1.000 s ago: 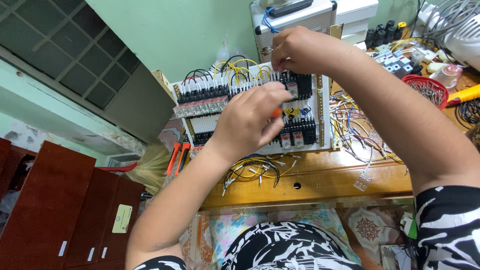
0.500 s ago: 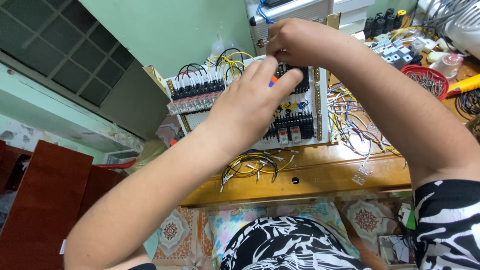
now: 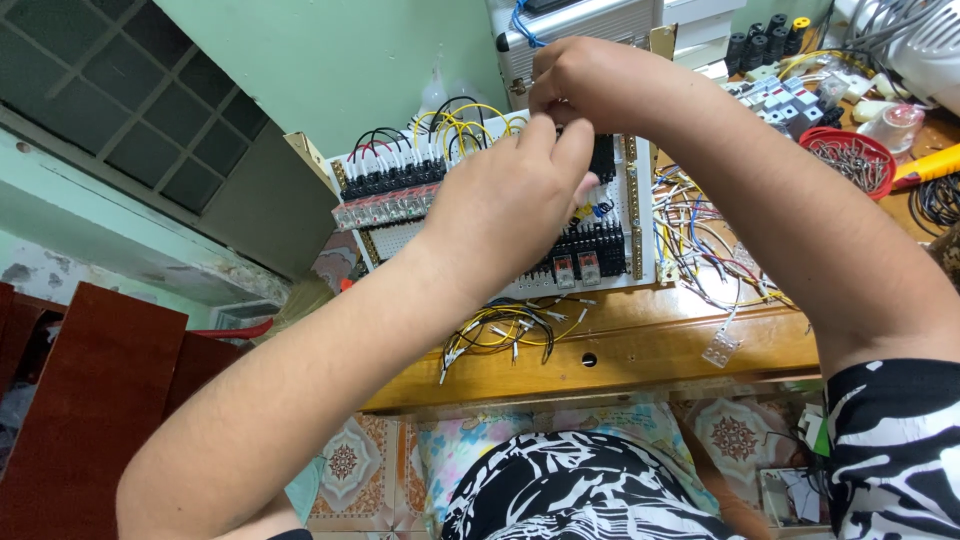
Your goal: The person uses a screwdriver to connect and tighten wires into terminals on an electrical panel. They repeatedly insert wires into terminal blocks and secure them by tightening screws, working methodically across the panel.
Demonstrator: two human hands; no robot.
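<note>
Left hand (image 3: 505,205) shifted right over the wired panel (image 3: 640,215), right hand (image 3: 590,85) pinching above, left grip hidden

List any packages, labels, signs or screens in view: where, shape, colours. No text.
Silver case: top centre behind the wiring panel, boxy, metallic, blue cable on top.
White box: right of the case, rectangular, plain white.
Small labels: on the relays in the panel's lower row, below the left hand, tiny pale and orange rectangles.
No signs or screens visible.
</note>
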